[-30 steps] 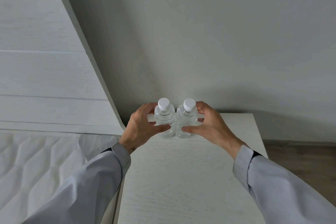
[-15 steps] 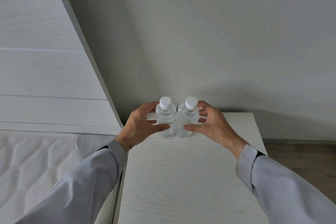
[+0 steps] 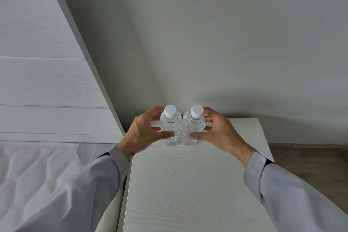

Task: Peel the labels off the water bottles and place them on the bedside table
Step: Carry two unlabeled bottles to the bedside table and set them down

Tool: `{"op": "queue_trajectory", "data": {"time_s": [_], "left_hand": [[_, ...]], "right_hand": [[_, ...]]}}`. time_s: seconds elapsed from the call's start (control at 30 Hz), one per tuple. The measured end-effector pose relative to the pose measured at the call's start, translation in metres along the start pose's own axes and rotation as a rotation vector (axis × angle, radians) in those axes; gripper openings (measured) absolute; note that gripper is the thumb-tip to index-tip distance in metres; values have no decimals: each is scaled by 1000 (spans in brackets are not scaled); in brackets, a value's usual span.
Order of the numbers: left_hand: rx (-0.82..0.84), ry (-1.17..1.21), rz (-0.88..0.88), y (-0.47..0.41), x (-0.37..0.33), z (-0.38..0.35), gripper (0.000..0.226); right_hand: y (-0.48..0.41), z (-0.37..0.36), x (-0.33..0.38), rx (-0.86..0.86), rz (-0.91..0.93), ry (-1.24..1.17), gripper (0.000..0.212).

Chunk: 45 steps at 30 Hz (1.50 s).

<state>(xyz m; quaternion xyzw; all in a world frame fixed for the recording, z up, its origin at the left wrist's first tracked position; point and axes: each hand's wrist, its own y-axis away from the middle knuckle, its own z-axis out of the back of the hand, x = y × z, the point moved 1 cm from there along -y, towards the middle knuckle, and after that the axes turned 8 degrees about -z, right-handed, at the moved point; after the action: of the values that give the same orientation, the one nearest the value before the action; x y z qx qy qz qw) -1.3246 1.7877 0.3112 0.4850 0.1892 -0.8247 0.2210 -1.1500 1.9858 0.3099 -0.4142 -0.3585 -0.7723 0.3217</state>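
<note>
two unlabelled water bottles [image 3: 179,128] are held by the hands, left [image 3: 145,133] and right [image 3: 218,132], steadied upright together on the worktop [image 3: 188,184].

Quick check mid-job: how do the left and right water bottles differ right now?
1. The left hand holds the left bottle; the right hand holds the right bottle.
2. The left bottle stands on the bed side; the right bottle stands on the floor side.
3. The left bottle looks upright; the right bottle tilts slightly away at the top, possibly a lens effect.
Shared: both are clear and white-capped with no label visible, and stand on the bedside table with their bodies touching.
</note>
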Motion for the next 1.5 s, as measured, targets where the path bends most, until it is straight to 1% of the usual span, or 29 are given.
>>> {"op": "queue_trajectory", "data": {"time_s": [0.2, 0.43, 0.7, 0.8, 0.9, 0.97, 1.03, 1.1, 1.2, 1.33, 1.5], "left_hand": [[-3, 5, 3, 1, 1, 0, 76], [20, -42, -4, 0, 1, -1, 78], [63, -176, -16, 4, -6, 0, 80], [80, -240, -31, 8, -15, 1, 86], [90, -301, -11, 14, -38, 9, 90], [106, -362, -11, 23, -64, 20, 84], [119, -439, -22, 36, -101, 35, 73], [134, -518, -12, 52, -145, 56, 68], [149, -619, 3, 78, -222, 94, 71], [107, -710, 20, 117, -330, 148, 77], [-4, -815, 94, 184, -444, 198, 88]], "right_hand": [[1, -1, 1, -1, -11, 6, 68], [0, -2, 1, -3, -23, 30, 70], [5, -2, 7, -12, -51, 95, 72], [12, -2, 17, -15, -67, 144, 82], [27, 5, 36, 6, -108, 204, 104], [44, 17, 54, 7, -125, 253, 106], [65, 34, 80, 3, -131, 302, 100], [91, 54, 114, 2, -117, 376, 91], [139, 85, 180, 47, -82, 530, 80], [203, 121, 283, 83, 39, 651, 83], [277, 144, 387, 130, 224, 686, 88]]}}
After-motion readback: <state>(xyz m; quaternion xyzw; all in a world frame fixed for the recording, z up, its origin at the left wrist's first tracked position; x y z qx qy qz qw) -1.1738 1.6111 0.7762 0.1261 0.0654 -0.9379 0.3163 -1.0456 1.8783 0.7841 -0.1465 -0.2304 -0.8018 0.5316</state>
